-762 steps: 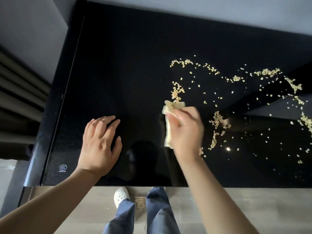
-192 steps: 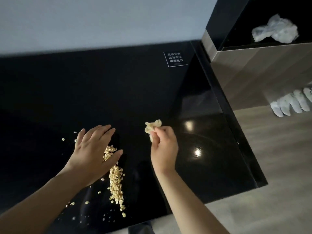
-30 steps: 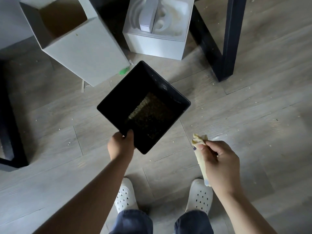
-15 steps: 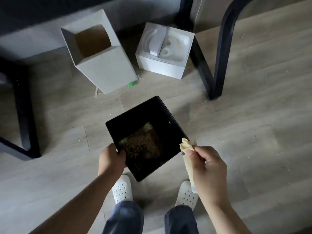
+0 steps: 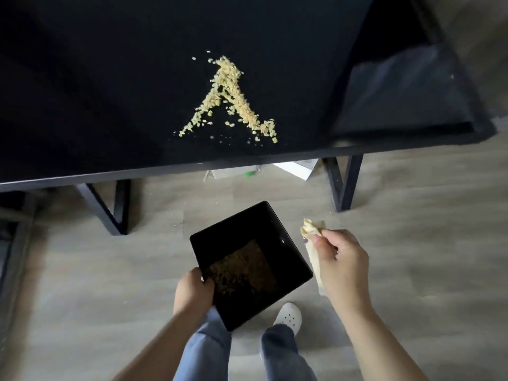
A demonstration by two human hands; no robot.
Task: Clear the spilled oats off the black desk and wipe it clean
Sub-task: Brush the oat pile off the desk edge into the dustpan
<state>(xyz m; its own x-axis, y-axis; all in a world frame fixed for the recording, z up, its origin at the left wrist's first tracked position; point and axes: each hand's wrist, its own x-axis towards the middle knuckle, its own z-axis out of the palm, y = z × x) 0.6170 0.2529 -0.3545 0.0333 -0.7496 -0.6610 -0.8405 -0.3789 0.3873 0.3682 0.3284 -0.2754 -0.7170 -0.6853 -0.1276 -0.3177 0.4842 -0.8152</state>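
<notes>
The black desk [image 5: 110, 92] fills the top of the view. A pile of pale oats [image 5: 228, 97] lies on it in an A shape, close to its front edge. Below the edge, my left hand [image 5: 193, 291] grips the near rim of a square black bin [image 5: 288, 259], held above the floor. Oats lie on the bin's bottom. My right hand [image 5: 341, 262] pinches a folded yellow cloth [image 5: 312, 237] just right of the bin.
Black desk legs [image 5: 342, 185] stand left and right below the desk edge. White boxes [image 5: 298, 167] sit on the wooden floor under the desk. A grey reflection covers the desk's right end. My legs and a white shoe [image 5: 288, 318] are below the bin.
The view has lifted from the floor to the desk, bringing the oat pile into sight. The bin has risen with my left hand toward the desk edge; my right hand keeps the cloth.
</notes>
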